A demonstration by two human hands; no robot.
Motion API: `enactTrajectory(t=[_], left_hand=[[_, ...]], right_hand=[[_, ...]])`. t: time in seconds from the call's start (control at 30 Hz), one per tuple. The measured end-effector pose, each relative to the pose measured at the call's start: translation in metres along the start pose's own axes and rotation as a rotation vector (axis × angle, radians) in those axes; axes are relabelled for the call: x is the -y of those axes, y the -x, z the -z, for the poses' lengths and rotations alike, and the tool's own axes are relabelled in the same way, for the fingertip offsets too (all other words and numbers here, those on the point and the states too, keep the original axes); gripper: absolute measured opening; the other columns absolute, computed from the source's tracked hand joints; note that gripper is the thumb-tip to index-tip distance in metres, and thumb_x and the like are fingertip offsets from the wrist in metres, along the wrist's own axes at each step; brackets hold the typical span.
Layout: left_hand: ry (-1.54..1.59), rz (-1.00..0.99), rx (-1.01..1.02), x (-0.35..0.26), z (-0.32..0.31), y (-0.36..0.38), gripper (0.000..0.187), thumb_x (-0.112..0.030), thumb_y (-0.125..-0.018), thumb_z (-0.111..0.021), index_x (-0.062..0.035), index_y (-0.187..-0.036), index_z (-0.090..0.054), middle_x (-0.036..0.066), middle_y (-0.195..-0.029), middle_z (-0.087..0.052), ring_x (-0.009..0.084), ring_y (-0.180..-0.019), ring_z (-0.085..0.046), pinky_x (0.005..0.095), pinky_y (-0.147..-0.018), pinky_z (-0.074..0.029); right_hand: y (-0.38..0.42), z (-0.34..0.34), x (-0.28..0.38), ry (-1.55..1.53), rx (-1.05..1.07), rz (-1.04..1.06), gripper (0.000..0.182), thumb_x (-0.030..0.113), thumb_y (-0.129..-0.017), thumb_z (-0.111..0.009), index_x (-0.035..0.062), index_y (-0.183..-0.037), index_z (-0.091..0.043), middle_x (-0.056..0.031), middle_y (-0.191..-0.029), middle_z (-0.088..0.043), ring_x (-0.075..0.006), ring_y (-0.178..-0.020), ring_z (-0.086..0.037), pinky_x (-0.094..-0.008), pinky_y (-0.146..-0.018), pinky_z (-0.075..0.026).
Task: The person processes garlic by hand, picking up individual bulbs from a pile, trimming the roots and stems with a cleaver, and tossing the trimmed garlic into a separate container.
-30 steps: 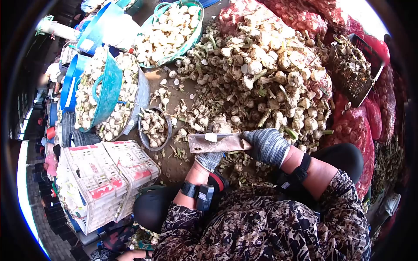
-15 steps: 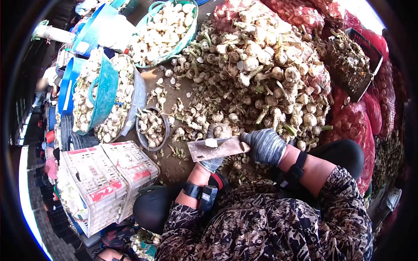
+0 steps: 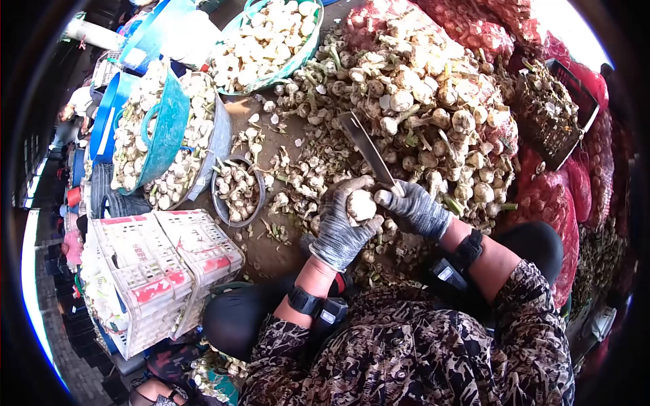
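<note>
My left hand (image 3: 340, 230), in a grey knit glove, is wrapped round a pale garlic bulb (image 3: 361, 206) in front of my body. Beside it on the right, my gloved right hand (image 3: 416, 212) grips the handle of a broad knife (image 3: 367, 150). The blade points up and to the left, away from me, above the bulb. Beyond both hands rises a large heap of garlic bulbs with stems (image 3: 426, 108). Loose bulbs and trimmings lie on the ground left of the knife.
A round bowl of garlic (image 3: 260, 196) stands left of my hands, near a white crate (image 3: 152, 260). Green tubs (image 3: 166, 135) of bulbs are farther left and back. Red net sacks (image 3: 545, 203) and a dark crate (image 3: 562, 152) are at the right. People are at the far left.
The knife has swung from lying level across my left hand to pointing up and away. My left hand has come out from behind the blade, showing a bulb in its fingers.
</note>
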State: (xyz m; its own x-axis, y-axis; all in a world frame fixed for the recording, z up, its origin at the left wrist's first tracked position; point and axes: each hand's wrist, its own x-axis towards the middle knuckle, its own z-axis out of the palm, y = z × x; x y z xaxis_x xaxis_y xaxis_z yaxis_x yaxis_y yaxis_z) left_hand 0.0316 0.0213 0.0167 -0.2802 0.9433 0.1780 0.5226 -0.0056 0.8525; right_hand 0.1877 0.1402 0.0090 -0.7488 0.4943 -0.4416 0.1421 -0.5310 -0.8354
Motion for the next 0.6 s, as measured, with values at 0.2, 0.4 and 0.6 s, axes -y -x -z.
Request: enactTrajectory(t=[0.2, 0.4, 0.6], left_hand=[[0.891, 0.400, -0.067, 0.002, -0.004, 0.007, 0.090, -0.044, -0.086, -0.071, -0.0067, -0.153, -0.024, 0.015, -0.148, -0.037, 0.0276, -0.134, -0.042, 0.0401, -0.111, -0.038], [0.660, 0.460, 0.067, 0.048, -0.020, 0.008, 0.042, -0.026, -0.103, -0.052, -0.0039, -0.138, -0.049, 0.007, -0.126, -0.061, 0.0182, -0.109, -0.060, 0.0323, -0.094, -0.051], [0.071, 0.180, 0.006, 0.014, 0.003, 0.002, 0.029, -0.019, -0.099, -0.060, -0.0078, -0.126, -0.061, 0.010, -0.115, -0.065, 0.0215, -0.105, -0.062, 0.0342, -0.092, -0.049]], right_hand=[[0.008, -0.002, 0.015, 0.269, 0.024, 0.172, 0.051, 0.023, -0.081, -0.083, 0.0061, -0.125, -0.062, -0.0021, -0.106, -0.070, -0.0082, -0.094, -0.062, -0.0273, -0.085, -0.053], [0.016, -0.004, 0.020, 0.700, 0.101, 0.270, 0.056, 0.043, -0.077, -0.083, 0.0076, -0.116, -0.064, -0.0111, -0.100, -0.071, -0.0248, -0.094, -0.068, -0.0375, -0.082, -0.053], [0.014, 0.012, 0.045, 1.048, 0.039, -0.007, 0.024, 0.026, -0.085, -0.072, 0.0043, -0.091, -0.065, -0.0151, -0.071, -0.064, -0.0265, -0.067, -0.064, -0.0380, -0.067, -0.052]])
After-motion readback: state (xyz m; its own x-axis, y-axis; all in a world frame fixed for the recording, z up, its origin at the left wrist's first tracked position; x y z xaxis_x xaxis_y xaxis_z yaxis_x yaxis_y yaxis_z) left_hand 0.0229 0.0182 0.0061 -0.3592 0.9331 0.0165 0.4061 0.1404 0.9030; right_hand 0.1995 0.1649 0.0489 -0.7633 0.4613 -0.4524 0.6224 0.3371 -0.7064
